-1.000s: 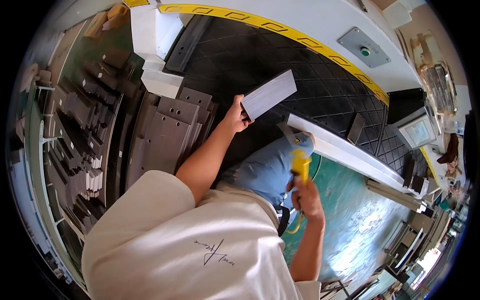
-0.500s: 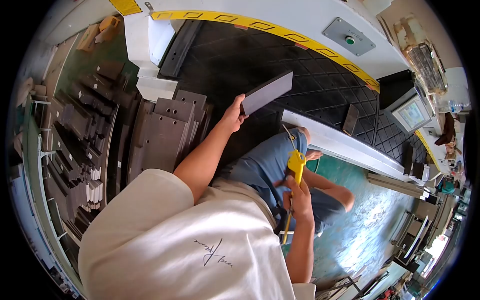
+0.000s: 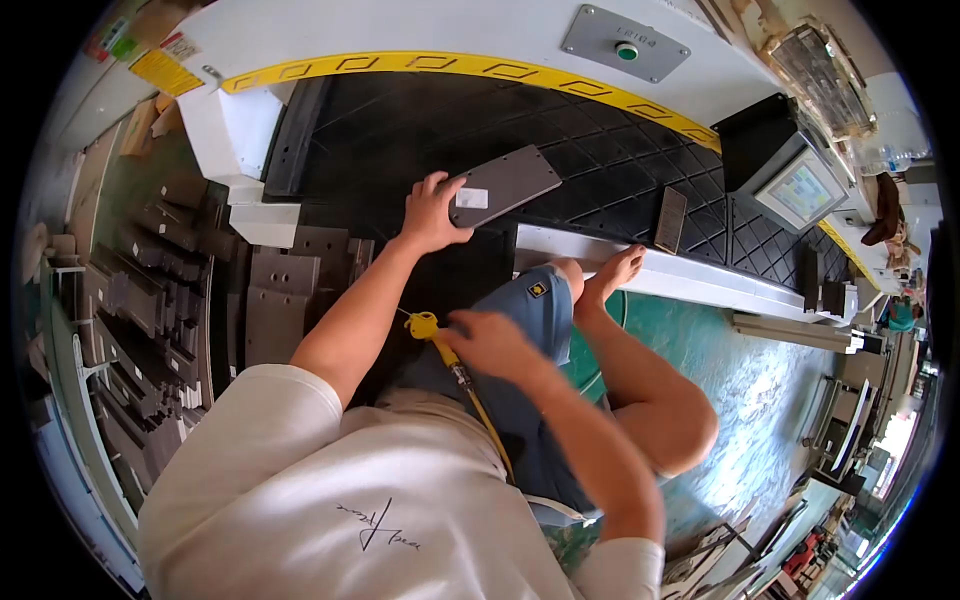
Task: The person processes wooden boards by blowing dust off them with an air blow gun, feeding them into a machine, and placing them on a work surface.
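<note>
My left hand [image 3: 432, 215] grips the near end of a dark grey rectangular metal plate [image 3: 520, 183]. A white label is stuck on the plate, and small holes show near its far end. The plate is held tilted over a dark area at the machine's front. Close to the handle of a yellow air blow gun [image 3: 424, 325] is my right hand [image 3: 495, 347]. Its fingers are blurred, so whether they still grip the handle is unclear. The gun's nozzle points left over my lap, and its yellow hose [image 3: 490, 430] trails toward my waist.
A white machine frame with a yellow striped edge [image 3: 480, 66] arches ahead over black grid-marked panels [image 3: 400, 125]. A small dark block [image 3: 670, 218] rests by the white rail [image 3: 700, 275]. Stacked metal plates [image 3: 280, 320] stand left; a control screen [image 3: 803, 188] is right.
The plate has turned so its labelled face shows, and my left hand has shifted left. My right hand and the air blow gun have moved left and up, the nozzle swinging left.
</note>
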Available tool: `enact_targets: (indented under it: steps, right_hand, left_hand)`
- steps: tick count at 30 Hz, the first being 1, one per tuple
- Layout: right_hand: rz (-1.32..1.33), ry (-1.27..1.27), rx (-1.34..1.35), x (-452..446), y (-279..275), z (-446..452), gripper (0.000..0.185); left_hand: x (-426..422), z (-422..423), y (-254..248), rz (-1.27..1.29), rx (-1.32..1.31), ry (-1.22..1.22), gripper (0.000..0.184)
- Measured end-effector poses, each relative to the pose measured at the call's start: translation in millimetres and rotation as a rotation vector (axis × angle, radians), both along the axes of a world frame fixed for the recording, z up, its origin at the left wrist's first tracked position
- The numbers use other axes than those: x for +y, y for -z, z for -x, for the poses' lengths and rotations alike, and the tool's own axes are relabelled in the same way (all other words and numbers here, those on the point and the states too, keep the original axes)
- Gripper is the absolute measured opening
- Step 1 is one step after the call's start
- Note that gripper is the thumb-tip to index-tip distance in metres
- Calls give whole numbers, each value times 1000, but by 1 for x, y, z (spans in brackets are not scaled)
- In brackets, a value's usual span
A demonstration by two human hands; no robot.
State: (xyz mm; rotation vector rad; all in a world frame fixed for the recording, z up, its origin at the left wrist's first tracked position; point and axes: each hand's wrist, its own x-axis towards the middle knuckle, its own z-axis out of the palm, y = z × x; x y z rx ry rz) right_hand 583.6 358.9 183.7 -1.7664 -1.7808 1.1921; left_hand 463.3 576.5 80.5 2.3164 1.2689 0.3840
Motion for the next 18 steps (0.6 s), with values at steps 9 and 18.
enact_targets:
  steps: [9, 18]
  right_hand:
    - [379, 219, -579, 14, -15, -360, 57]
    - [-7, 901, -617, 35, 167, -441, 116]
  left_hand:
    - [-54, -27, 63, -112, 58, -235, 98]
    - [-51, -39, 64, -93, 141, -256, 95]
